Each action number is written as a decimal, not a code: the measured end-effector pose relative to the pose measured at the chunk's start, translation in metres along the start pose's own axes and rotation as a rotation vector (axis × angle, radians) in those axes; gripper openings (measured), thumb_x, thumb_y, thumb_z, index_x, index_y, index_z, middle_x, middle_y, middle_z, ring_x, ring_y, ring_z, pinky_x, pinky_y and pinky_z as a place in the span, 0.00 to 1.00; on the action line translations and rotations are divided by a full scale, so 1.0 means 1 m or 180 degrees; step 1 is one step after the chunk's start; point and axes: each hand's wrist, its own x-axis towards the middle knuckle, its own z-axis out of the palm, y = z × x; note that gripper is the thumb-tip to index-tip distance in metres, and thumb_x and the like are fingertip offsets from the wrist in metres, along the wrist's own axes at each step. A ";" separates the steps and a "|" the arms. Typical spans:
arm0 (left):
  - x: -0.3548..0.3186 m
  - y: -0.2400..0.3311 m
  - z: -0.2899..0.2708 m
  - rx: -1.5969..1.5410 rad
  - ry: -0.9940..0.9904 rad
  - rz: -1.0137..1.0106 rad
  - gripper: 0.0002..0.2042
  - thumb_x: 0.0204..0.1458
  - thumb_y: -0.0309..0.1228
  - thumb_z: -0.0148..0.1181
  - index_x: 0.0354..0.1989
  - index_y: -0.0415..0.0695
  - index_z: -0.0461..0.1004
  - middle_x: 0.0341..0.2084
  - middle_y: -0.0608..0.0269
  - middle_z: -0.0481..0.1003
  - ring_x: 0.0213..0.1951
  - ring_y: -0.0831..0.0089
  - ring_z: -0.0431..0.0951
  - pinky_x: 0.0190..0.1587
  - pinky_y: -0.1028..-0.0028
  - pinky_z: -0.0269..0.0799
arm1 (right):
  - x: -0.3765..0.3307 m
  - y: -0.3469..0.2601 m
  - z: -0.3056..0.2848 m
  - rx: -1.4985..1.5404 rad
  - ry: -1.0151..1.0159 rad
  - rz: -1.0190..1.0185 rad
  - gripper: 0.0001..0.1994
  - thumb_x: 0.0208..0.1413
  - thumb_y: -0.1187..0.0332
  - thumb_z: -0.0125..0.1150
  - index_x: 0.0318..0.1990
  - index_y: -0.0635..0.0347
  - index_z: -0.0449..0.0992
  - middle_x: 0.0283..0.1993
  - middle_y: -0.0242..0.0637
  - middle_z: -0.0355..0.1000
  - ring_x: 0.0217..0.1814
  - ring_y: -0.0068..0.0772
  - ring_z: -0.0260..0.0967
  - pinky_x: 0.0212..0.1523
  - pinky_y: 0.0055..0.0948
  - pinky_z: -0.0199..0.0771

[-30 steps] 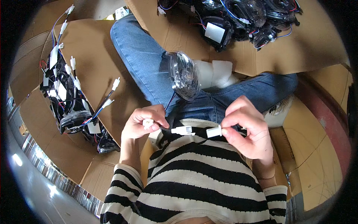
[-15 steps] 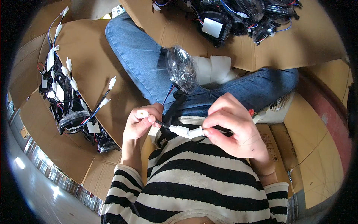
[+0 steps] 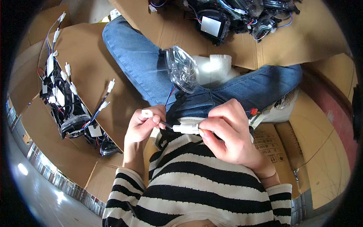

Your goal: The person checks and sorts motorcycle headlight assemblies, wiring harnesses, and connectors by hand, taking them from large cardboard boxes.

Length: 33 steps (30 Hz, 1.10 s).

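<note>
My left hand [image 3: 141, 126] is closed, pinching a black cable [image 3: 165, 124] between thumb and fingers. A small white plug [image 3: 146, 113] sticks out above its thumb. Two white wire connectors [image 3: 184, 129] stand end to end in a straight line before my belly, and my right hand [image 3: 230, 132] grips the right one by fingertips and thumb. Whether they are fully pushed together I cannot tell. A clear-lensed vehicle lamp [image 3: 182, 71] lies on my lap, with blue and red wires [image 3: 170, 94] running down from it to my left hand.
An open cardboard box [image 3: 94, 56] at left holds several lamps with wires and white plugs [image 3: 62, 94]. More black lamps [image 3: 213, 28] lie on cardboard at the far side. A white foam roll [image 3: 217, 70] sits between my legs. Another printed box [image 3: 270, 145] stands at right.
The two white connectors, angled to each other before, now line up straight. My right hand has shifted slightly left, toward my left hand. The view has tilted a little.
</note>
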 end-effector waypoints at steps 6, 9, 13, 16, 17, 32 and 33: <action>-0.020 0.035 0.000 0.0256 0.0478 0.0749 0.07 0.46 0.27 0.51 0.22 0.36 0.70 0.18 0.60 0.69 0.23 0.75 0.62 0.25 0.78 0.56 | -0.013 0.004 -0.023 0.0975 0.0281 0.0582 0.05 0.39 0.76 0.57 0.26 0.63 0.68 0.28 0.38 0.64 0.29 0.35 0.60 0.31 0.27 0.58; -0.089 0.104 -0.028 0.0427 0.0764 0.2040 0.10 0.40 0.36 0.57 0.14 0.49 0.63 0.15 0.70 0.62 0.21 0.76 0.58 0.29 0.72 0.55 | -0.021 0.008 -0.036 0.0861 0.0372 0.0691 0.05 0.39 0.78 0.57 0.26 0.64 0.68 0.28 0.38 0.63 0.29 0.35 0.60 0.31 0.27 0.58; -0.168 0.201 -0.008 0.0728 0.2400 0.2370 0.11 0.46 0.32 0.52 0.16 0.46 0.61 0.13 0.70 0.55 0.22 0.75 0.59 0.41 0.69 0.60 | -0.034 0.018 -0.036 0.0906 0.0280 0.0690 0.05 0.39 0.79 0.57 0.26 0.64 0.68 0.27 0.38 0.63 0.30 0.35 0.60 0.32 0.27 0.59; -0.241 0.252 -0.031 0.2025 0.3382 0.1592 0.15 0.53 0.35 0.45 0.38 0.33 0.69 0.31 0.55 0.69 0.36 0.71 0.68 0.44 0.72 0.61 | -0.033 0.020 -0.029 0.0996 0.0115 0.0438 0.05 0.39 0.79 0.56 0.26 0.63 0.67 0.26 0.37 0.64 0.29 0.35 0.61 0.31 0.28 0.59; -0.247 0.250 -0.033 0.3067 0.5285 0.1747 0.18 0.53 0.38 0.46 0.40 0.32 0.68 0.35 0.53 0.69 0.38 0.71 0.68 0.44 0.73 0.62 | -0.032 0.019 -0.026 0.1019 0.0036 0.0391 0.05 0.40 0.79 0.56 0.26 0.63 0.67 0.26 0.37 0.64 0.29 0.35 0.61 0.31 0.28 0.59; 0.226 -0.033 -0.035 0.1006 0.1124 -0.1022 0.11 0.49 0.37 0.53 0.33 0.42 0.72 0.14 0.75 0.61 0.14 0.87 0.54 0.15 0.84 0.47 | -0.050 0.029 -0.047 0.0784 0.0289 0.0798 0.04 0.39 0.78 0.56 0.25 0.62 0.68 0.27 0.39 0.64 0.31 0.38 0.61 0.31 0.29 0.60; 0.248 -0.051 -0.042 0.0861 0.1333 -0.1230 0.10 0.48 0.38 0.54 0.29 0.43 0.71 0.13 0.74 0.61 0.13 0.86 0.53 0.14 0.83 0.46 | -0.049 0.031 -0.046 0.0790 0.0293 0.0808 0.04 0.39 0.78 0.56 0.25 0.62 0.68 0.27 0.39 0.64 0.31 0.38 0.61 0.31 0.29 0.60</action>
